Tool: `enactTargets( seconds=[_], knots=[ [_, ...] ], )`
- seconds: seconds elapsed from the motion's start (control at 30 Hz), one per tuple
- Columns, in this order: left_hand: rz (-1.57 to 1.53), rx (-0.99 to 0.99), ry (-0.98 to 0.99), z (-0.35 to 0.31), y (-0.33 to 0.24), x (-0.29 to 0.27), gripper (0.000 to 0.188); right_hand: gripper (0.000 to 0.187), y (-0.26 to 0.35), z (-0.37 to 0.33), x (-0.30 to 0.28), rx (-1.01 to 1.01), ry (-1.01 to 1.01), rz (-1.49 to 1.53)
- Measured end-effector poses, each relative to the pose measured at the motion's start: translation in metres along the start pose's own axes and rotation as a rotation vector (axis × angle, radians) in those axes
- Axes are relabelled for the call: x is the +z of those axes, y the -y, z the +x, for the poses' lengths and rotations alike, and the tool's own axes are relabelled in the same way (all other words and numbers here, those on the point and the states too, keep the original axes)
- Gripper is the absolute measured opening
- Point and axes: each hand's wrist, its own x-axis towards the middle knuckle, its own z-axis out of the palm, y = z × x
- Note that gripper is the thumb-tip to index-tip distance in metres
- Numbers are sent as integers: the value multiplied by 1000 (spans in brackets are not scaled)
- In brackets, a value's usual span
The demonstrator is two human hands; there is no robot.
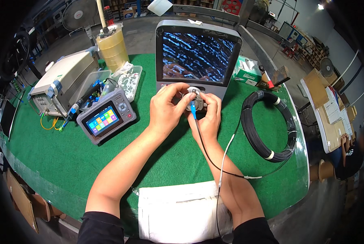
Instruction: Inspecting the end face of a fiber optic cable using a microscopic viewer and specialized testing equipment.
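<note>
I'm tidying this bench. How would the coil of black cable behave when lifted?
The coil of black cable would probably keep its ring shape, since pale ties bind it. It may flex, being bundled from many thin loops. Lifting it could tug the blue connector, as a thin black lead seems to link them.

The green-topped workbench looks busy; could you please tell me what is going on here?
A person has both hands, left hand and right hand, at a small metal fitting in front of a monitor showing bluish streaks. A blue connector sits between the hands, with a black cable trailing from it. A coil of black cable lies to the right, a handheld device to the left.
</note>
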Motion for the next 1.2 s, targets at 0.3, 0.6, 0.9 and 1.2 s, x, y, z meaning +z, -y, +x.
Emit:
enactTargets(
  seconds=[0.3, 0.6, 0.9, 1.2],
  knots=[
    [32, 50, 12, 2, -6, -2, 20, 61, -8, -2, 5, 14, -35, -1],
    [65, 90, 14, 1, -4, -4, 18, 69, -1, 0, 5, -10, -34, -1],
    [86, 101, 24, 0, -3, -5, 18, 67, -3, 0, 4, -23, -10, -36],
    [29, 54, 54, 0, 0, -3, 27, 66, -4, 0, 5, 2, -38, -27]
  ],
)
